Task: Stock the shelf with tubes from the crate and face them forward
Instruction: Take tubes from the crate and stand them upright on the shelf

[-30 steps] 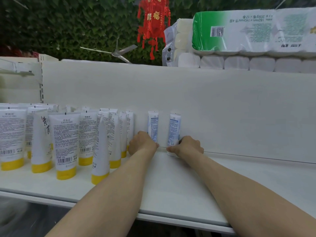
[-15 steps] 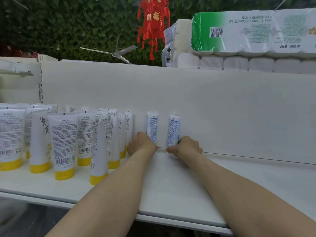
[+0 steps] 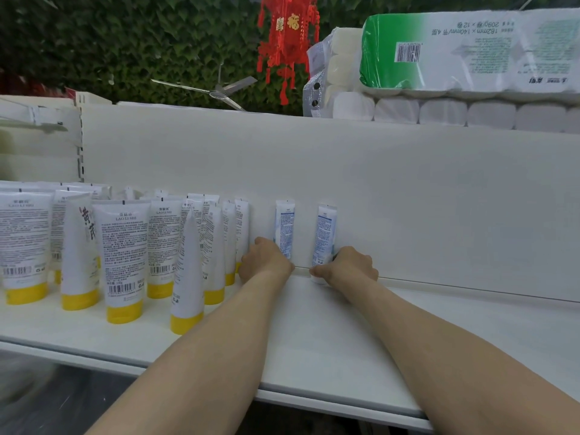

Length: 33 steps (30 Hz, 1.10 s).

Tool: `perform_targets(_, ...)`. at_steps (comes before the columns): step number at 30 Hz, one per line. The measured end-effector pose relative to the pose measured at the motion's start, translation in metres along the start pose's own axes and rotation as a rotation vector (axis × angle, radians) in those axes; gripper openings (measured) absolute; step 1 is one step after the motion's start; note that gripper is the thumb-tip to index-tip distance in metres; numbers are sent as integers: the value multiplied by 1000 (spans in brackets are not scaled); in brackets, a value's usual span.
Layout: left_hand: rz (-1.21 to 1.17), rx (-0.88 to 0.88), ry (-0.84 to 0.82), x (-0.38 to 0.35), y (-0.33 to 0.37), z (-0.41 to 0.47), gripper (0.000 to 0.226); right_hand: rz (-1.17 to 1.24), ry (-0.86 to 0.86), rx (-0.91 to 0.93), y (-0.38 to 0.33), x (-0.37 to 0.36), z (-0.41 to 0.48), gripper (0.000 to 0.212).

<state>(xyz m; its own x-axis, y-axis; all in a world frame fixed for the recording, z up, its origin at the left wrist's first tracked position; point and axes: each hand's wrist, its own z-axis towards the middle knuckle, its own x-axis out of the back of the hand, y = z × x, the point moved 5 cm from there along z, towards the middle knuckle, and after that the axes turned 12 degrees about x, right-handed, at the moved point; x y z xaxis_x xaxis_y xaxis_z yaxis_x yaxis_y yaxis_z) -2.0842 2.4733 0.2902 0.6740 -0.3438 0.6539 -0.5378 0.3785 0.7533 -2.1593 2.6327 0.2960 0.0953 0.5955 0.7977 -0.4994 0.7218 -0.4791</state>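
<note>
Two slim white-and-blue tubes stand upright against the shelf's back panel. My left hand [image 3: 266,260] grips the base of the left tube [image 3: 284,226]. My right hand [image 3: 348,266] grips the base of the right tube [image 3: 324,235], its white cap just showing below my fingers. Both tubes show small printed text toward me. The white shelf [image 3: 314,340] carries them. No crate is in view.
Several larger white tubes with yellow caps [image 3: 124,259] stand in rows on the left half of the shelf, the nearest close beside my left hand. Packs of toilet rolls [image 3: 455,73] sit on top of the back panel. Bare shelf surface extends to the right.
Both hands stay on the tube bases. The tubes have hardly shifted; the view has moved slightly.
</note>
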Motion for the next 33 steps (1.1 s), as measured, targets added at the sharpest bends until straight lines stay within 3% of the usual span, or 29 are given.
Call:
perform_targets(18, 49, 11, 67, 15, 8, -34, 82, 64, 1, -43, 5, 20, -16, 51)
perform_targets(23, 85, -108, 75, 22, 17, -77, 87, -74, 78, -29, 14, 58, -51, 52)
perform_targets(33, 7, -363, -100, -3, 50, -199, 79, -332, 186, 45, 60, 146, -141, 59)
